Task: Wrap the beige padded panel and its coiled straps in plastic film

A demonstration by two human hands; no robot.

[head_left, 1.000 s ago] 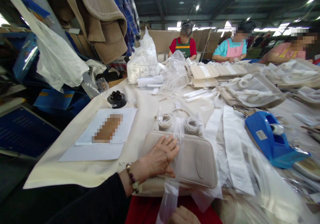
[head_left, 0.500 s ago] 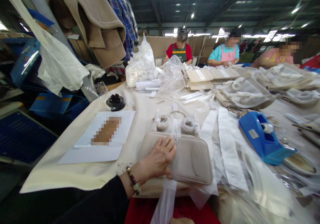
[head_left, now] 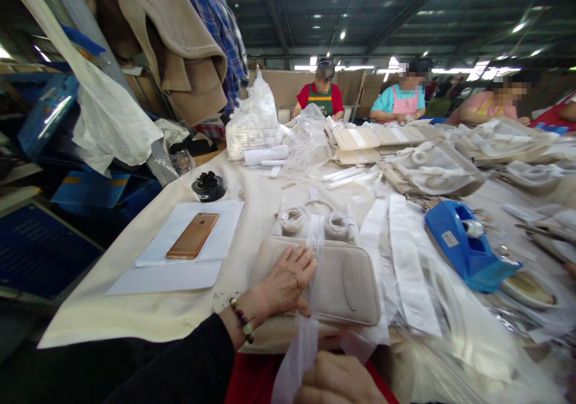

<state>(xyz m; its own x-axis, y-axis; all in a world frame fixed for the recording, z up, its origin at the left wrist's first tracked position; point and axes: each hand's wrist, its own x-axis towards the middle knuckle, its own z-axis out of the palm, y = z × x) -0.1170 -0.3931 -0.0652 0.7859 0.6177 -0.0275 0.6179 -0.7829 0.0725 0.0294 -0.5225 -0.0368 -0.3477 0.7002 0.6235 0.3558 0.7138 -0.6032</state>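
A beige handbag [head_left: 337, 284] lies flat at the table's front edge. Across its left part rests my left hand [head_left: 285, 278], fingers stretched out and pressing on it, so open. A translucent white strip [head_left: 302, 341] runs over the bag's middle and hangs down off the front edge. My right hand [head_left: 337, 380], blurred at the bottom of the view, is closed round the lower part of this strip; its fingertips are partly hidden. Beyond the bag lie its coiled, wrapped straps [head_left: 294, 219], with the strip passing between the coils.
A blue tape dispenser [head_left: 465, 245] stands at the right beside white wrapping strips [head_left: 405, 266]. On white papers [head_left: 166, 278] at left lies a phone [head_left: 193, 236], with a black round holder [head_left: 207, 186] behind. Wrapped bags [head_left: 432, 164] pile up farther back, and several people sit beyond.
My right hand has risen into view at the bottom, bringing the strip's lower end up toward the bag. My left hand stays on the bag.
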